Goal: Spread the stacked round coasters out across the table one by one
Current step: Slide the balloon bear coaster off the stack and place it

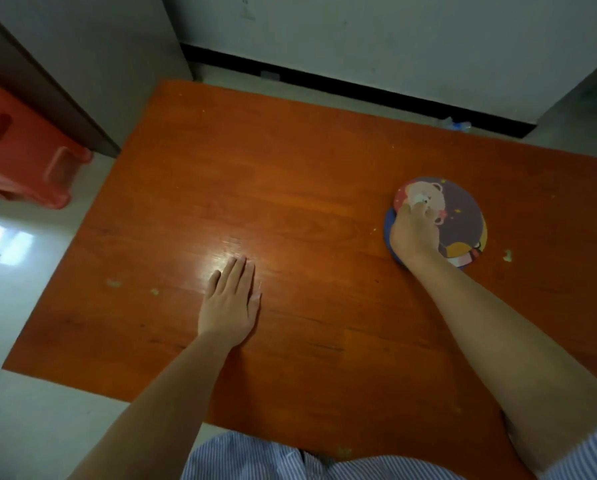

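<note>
A stack of round coasters (459, 216) lies on the right side of the orange wooden table (290, 174). The top coaster is purple with a cartoon bear; a blue coaster's edge (389, 226) peeks out beneath it on the left. My right hand (411, 230) rests on the stack's left part, fingers curled at the top coaster's left edge, apparently pinching it. My left hand (229, 299) lies flat on the table's middle, palm down, fingers together, holding nothing.
A red plastic stool (23, 150) stands on the floor left of the table, beside a grey cabinet (93, 64). A white wall with a black skirting runs behind the table. Small pale scraps (507, 255) dot the tabletop.
</note>
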Available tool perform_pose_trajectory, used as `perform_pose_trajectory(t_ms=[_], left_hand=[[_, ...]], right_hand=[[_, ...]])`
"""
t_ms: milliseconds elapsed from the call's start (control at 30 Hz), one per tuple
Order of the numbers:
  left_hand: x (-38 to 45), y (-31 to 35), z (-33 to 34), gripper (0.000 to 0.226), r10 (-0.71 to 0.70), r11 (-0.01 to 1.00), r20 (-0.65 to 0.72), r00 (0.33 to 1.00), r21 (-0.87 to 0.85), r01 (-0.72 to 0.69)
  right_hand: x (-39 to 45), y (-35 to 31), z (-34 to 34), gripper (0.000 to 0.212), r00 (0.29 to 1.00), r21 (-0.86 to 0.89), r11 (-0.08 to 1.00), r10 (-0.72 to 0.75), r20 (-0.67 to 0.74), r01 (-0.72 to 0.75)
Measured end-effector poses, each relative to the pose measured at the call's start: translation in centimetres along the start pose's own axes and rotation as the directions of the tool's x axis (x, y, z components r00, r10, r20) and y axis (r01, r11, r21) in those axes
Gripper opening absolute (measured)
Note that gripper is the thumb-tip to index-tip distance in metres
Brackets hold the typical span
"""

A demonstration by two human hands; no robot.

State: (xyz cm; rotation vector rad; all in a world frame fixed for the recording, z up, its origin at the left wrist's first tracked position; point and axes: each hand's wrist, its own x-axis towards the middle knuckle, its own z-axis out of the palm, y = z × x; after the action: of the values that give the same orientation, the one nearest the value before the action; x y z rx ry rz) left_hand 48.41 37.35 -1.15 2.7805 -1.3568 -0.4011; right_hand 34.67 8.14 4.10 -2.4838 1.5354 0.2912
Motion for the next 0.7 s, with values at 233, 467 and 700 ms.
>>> perform_pose_trajectory(t_ms=[233,467,700], left_hand=[[0.0,-0.1,-0.2,0.068,0.003,0.999,-0.006,1.0,-0.036,-0.004],[-1.0,0.0,-2.4,0.049,-0.044,0.963,-0.085,0.995,-0.269,0.02],[-6.4,-0.1,-2.6,0.031,-0.043,0.913,0.1,0.994,-0.401,0.08]], right_hand=[[-2.5,0.5,-2.2,0.028,0.973,0.161,0.987,0.022,-0.228,0.015],[-16.1,-1.2,0.5,0.01,0.707,0.073,0.811,-0.458,-0.539,0.581],[-26.2,-1.9,7.4,0.01,0.798,0.165,0.781,-0.582,-0.158,0.602]])
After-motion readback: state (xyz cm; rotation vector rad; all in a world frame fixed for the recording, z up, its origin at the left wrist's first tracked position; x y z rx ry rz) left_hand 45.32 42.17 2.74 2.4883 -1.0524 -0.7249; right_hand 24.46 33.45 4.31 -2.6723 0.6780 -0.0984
